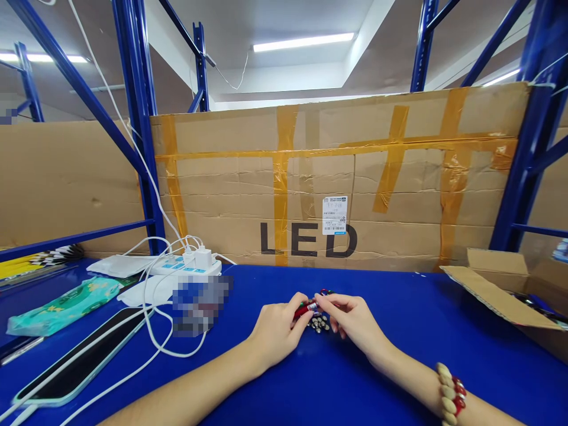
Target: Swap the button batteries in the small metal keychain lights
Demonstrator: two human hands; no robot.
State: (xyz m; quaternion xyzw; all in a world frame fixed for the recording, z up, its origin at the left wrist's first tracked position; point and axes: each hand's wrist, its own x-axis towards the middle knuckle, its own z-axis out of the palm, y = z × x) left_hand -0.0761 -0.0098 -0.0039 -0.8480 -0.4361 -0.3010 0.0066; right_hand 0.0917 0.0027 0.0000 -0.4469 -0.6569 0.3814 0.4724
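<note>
Slim red cylinder with a silvery end [302,311] sits between our hands at the lower centre of the frame, over the blue tabletop [315,387]. Our left hand [276,331] clamps its fingers on the red body; our right hand [355,322] pinches the silvery end. Small round silvery pieces [318,324] lie beneath; an open brown cardboard box [492,296] stands lower right.

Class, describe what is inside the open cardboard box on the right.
Inside the cardboard box, dark and blue items show behind its near flap. The flap hides whatever lies lower, so their number cannot be told.
</note>
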